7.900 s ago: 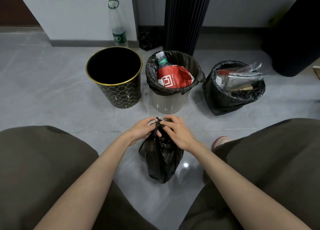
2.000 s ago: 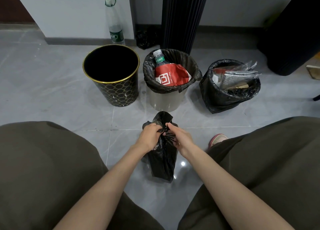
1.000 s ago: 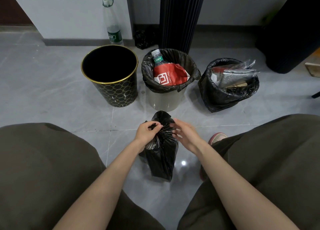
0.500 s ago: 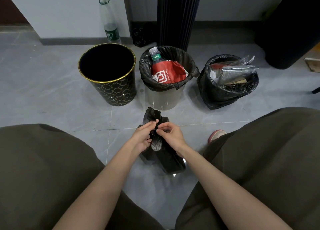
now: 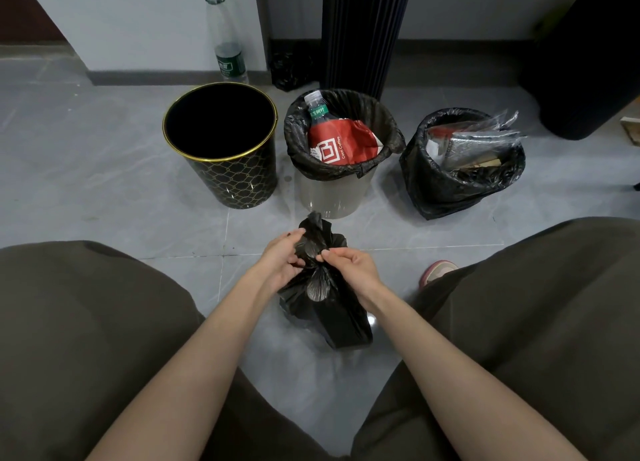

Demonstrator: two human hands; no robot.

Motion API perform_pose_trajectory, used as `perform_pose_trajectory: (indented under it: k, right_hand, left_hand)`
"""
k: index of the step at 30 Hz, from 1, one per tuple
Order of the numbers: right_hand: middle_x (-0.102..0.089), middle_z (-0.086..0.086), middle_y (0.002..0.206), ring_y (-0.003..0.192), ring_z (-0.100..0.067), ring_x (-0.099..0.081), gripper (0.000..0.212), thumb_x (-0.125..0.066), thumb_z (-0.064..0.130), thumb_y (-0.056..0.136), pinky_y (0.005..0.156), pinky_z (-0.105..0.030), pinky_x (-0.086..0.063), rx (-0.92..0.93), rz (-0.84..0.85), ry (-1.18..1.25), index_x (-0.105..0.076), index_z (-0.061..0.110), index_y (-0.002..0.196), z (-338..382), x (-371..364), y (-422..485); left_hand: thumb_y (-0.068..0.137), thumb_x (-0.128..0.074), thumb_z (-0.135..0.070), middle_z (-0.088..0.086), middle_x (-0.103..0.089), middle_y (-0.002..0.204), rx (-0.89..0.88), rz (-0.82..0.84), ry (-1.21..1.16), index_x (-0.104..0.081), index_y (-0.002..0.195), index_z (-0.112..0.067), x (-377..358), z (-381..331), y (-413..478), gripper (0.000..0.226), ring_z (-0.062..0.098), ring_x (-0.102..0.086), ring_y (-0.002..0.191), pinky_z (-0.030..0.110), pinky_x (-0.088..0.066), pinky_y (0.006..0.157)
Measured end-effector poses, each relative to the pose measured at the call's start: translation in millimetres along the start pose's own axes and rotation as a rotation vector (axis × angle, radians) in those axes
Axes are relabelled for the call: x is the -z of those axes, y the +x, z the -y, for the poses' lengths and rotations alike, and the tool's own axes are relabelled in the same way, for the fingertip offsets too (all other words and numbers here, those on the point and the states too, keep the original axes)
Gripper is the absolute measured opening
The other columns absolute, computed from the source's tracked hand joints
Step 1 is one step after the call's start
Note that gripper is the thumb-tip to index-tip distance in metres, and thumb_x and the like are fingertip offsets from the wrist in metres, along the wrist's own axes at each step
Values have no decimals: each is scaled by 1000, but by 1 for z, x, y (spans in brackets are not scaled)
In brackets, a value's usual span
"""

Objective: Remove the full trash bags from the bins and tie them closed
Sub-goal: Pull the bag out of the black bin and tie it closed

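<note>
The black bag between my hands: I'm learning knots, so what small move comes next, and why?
Probably pull the two flaps apart to tighten the knot: the left hand and right hand each hold a flap of the black bag, whose gathered neck looks loose.

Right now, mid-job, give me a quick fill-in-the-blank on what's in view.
The left hand and right hand hold the top of a black trash bag that rests on the ___. The gold-rimmed bin stands to the ___ of the clear bin. The clear bin's liner holds a bottle and a ___ coffee packet.
Missing: floor; left; red.
</note>
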State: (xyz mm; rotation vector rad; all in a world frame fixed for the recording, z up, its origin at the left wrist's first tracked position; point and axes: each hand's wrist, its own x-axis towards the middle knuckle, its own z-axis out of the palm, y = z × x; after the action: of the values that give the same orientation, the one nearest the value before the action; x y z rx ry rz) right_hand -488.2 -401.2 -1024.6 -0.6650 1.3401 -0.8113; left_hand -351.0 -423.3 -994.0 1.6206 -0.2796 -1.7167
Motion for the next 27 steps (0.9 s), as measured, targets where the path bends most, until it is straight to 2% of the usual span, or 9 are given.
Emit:
perform_pose_trajectory:
  k: [2,5,9,11,13,17,20,23,27]
  right_hand:
    - [-75,-3,81,79,-12,-69,17,-70,16,84,84,-22,-54,15,-60,-3,-72,2,94,0,0,2]
    - [-74,-1,72,74,-8,-68,7,-72,17,83,81,-20,-53,49,-91,-17,-74,10,84,-1,-2,3]
    - [-72,-1,68,66,-3,-65,7,-72,14,82,76,-15,-50,130,-103,-144,-74,8,84,2,1,4]
    - [-72,0,68,70,-7,-66,4,-73,19,81,81,-22,-52,203,-99,-275,-76,16,80,4,2,4]
    - [-73,4,70,71,-6,-67,5,-73,24,80,79,-23,-53,280,-99,-447,-77,22,81,5,3,1]
    - [-75,8,80,74,-3,-66,12,-69,28,82,70,-23,-50,423,-46,-751,-78,25,89,12,5,-6]
    - [-60,14,53,52,-5,-49,15,-62,25,83,56,-26,-39,442,51,-912,-75,24,77,15,4,-8]
    - [-50,4,49,49,-8,-38,20,-61,18,81,57,-29,-35,407,131,-903,-66,15,63,16,5,-7]
    - [-66,-1,66,61,-6,-50,15,-63,13,84,64,-19,-40,302,204,-774,-74,10,75,19,9,-8]
  left_hand:
    - [97,-42,-7,-3,-32,44,33,21,-20,-53,96,-10,3,-8,-4,11,7,-28,43,29,-48,62]
    - [99,-34,-3,3,-32,62,-39,53,232,-53,87,-6,4,-8,-11,22,10,-33,56,36,-52,79]
    - [100,-32,-7,7,-49,74,-162,119,913,-49,75,-8,10,-4,-15,30,19,-55,69,23,-50,66]
    - [99,-36,-10,13,-61,95,-236,98,1378,-57,91,-3,15,-4,-15,24,32,-62,92,31,-48,76]
    - [97,-41,-13,16,-64,106,-265,113,1560,-61,90,-6,17,-6,-18,22,30,-60,102,32,-44,87]
    - [98,-41,-19,10,-67,96,-364,172,1499,-66,81,-12,10,-21,-25,31,19,-53,82,29,-40,78]
    - [100,-37,-22,2,-59,79,-501,194,1419,-54,70,-11,-2,-32,-31,36,16,-49,73,24,-33,65]
    - [101,-35,-21,-2,-48,63,-470,192,1284,-45,62,-15,-8,-30,-28,41,10,-41,56,21,-31,52]
    - [101,-36,-20,-2,-48,60,-462,129,1045,-45,57,-15,-12,-22,-19,44,10,-43,58,28,-36,70]
